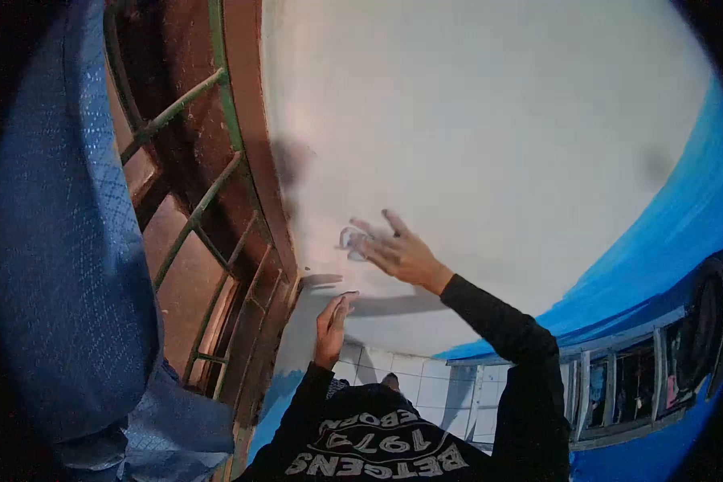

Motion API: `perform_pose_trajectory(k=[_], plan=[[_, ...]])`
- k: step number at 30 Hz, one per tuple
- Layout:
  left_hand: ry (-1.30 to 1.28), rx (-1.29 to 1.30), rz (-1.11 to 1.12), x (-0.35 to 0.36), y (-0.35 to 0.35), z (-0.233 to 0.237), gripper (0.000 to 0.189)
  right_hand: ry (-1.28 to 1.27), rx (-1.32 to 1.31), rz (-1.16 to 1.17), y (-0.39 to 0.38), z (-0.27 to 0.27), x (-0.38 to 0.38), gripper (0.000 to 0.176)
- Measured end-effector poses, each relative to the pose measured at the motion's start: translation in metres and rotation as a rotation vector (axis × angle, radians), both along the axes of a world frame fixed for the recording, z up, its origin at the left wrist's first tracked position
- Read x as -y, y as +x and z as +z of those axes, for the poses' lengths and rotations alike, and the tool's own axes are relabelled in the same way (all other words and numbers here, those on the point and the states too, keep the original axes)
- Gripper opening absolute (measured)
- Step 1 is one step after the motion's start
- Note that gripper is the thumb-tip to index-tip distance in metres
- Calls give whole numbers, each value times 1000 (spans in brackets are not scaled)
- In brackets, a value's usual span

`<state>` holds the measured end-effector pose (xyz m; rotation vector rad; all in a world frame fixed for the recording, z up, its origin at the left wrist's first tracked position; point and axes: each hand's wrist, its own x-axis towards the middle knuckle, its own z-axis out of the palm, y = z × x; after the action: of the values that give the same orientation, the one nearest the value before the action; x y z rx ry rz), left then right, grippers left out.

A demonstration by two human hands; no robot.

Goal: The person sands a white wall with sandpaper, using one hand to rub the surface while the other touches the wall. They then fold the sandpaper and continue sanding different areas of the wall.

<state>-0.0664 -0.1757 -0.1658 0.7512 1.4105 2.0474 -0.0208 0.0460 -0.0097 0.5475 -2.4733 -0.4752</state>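
My right hand [402,255] is raised in front of the white wall [498,161], fingers pointing left and slightly blurred. At its fingertips is a small whitish, ring-like thing [347,238]; its exact kind is too blurred to make out. One finger stands up away from the others. Lower and to the left, my left hand [330,328] is held up near the wall, seen edge-on, its fingers loosely curved and nothing visible in them. The two hands are apart.
A brown window frame [253,112] with green metal bars [197,213] stands at left, beside a blue curtain [72,241]. Blue paint [618,273] covers the wall at right. White tiles [398,369] and a framed rack or window [627,377] lie low.
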Motion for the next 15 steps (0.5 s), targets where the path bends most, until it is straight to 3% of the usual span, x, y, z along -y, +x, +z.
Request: perform_pose_trajectory(k=[2,4,6,9,12,14,15], plan=[[-2,2,1,3,2,-4,38,-59,-78,30,2,38,4,43],[8,-2,6,1,1,-1,37,-27,-211,-91,4,70,6,43],[-42,10,8,5,3,2,37,-52,-220,-109,1,46,10,43],[-28,41,31,2,2,1,37,-36,2,-80,-3,-19,18,40],[-4,15,48,2,-1,9,37,3,45,-79,0,-13,12,39],[14,19,47,3,-3,4,37,-82,-2,-51,2,12,2,43],[24,18,45,4,-5,0,37,-127,-146,-100,4,44,6,45]])
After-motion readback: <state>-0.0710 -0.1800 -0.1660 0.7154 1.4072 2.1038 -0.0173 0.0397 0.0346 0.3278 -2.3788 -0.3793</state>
